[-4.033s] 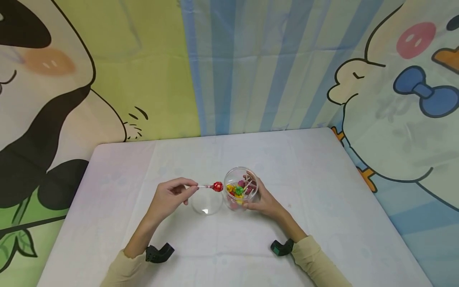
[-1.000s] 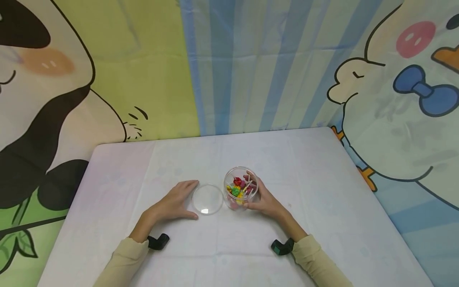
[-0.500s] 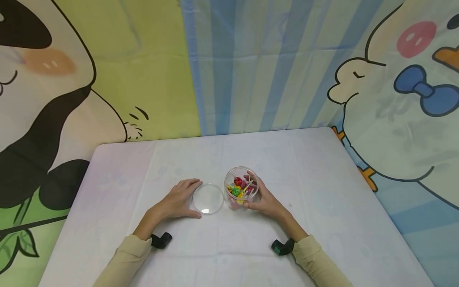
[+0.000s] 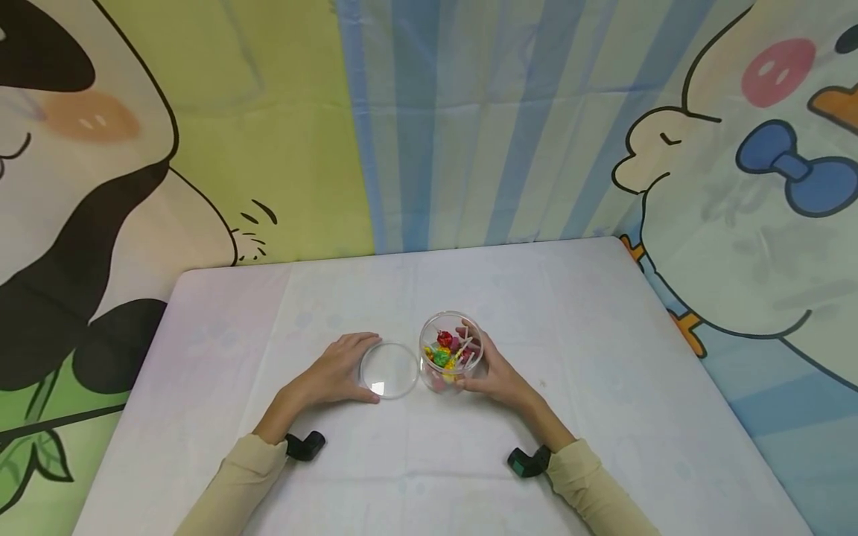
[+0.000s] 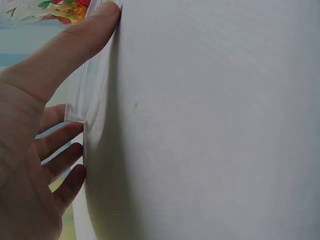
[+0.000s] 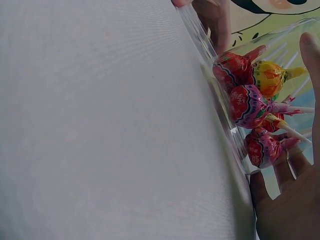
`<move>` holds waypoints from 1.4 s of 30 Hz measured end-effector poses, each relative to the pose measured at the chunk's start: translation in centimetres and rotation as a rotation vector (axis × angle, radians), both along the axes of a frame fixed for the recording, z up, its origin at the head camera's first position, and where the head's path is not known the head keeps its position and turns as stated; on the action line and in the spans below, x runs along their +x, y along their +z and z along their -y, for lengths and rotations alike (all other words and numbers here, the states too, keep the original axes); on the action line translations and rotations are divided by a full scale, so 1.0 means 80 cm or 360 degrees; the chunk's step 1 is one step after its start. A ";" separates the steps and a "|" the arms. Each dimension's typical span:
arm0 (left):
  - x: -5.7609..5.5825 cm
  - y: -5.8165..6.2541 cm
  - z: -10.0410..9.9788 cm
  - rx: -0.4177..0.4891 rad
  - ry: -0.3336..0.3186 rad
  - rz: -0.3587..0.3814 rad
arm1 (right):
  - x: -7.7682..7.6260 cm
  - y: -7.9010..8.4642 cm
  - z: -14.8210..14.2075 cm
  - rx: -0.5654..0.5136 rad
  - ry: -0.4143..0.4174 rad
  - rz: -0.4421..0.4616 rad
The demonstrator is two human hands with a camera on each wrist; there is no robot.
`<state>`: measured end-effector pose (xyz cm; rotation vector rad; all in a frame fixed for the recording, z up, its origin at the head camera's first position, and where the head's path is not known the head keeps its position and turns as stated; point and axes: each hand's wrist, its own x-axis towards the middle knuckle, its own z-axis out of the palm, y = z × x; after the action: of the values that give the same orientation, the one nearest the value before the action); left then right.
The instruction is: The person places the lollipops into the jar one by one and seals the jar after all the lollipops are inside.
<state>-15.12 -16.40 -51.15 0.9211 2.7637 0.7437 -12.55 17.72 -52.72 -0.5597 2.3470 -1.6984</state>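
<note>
A clear round lid [image 4: 389,370] is at the middle of the table. My left hand [image 4: 333,374] grips its rim, thumb on the near side and fingers on the far side. In the left wrist view the thumb [image 5: 75,50] presses the lid's edge [image 5: 77,102]. Just right of the lid stands a clear open jar [image 4: 430,380], upright. My right hand [image 4: 497,374] holds it from the right side, fingers curled round the wall. Several wrapped lollipops [image 4: 442,358] lie inside, red, yellow, green and pink; the right wrist view shows a pink lollipop [image 6: 247,106] close up.
A white cloth covers the table [image 4: 570,320]. Behind it hangs a printed curtain [image 4: 462,134] with cartoon animals. A black wrist camera [image 4: 305,446] sits on the left wrist and another black camera [image 4: 529,462] on the right.
Earlier my left hand held a red lollipop by its stick beside the jar; that lollipop now lies inside. The left hand has since moved right and closed on the lid. The right hand stays put.
</note>
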 end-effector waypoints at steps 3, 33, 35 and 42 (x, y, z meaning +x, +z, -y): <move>-0.002 0.000 0.000 0.0002 -0.0007 0.0009 | 0.000 0.000 0.000 -0.0003 -0.0001 0.0000; -0.009 -0.004 0.000 0.0605 0.0022 0.0531 | -0.001 0.004 0.000 0.0001 0.0007 0.0055; -0.010 -0.004 -0.002 0.0673 0.0002 0.0561 | 0.000 0.007 0.001 0.0015 0.0006 0.0053; -0.011 -0.005 -0.006 0.0831 -0.0021 0.0662 | 0.013 0.044 0.008 0.0007 0.0033 0.0053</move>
<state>-16.01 -15.95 -51.58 0.7415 2.2322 1.5026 -11.54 17.07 -49.23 -0.5490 2.3135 -1.6805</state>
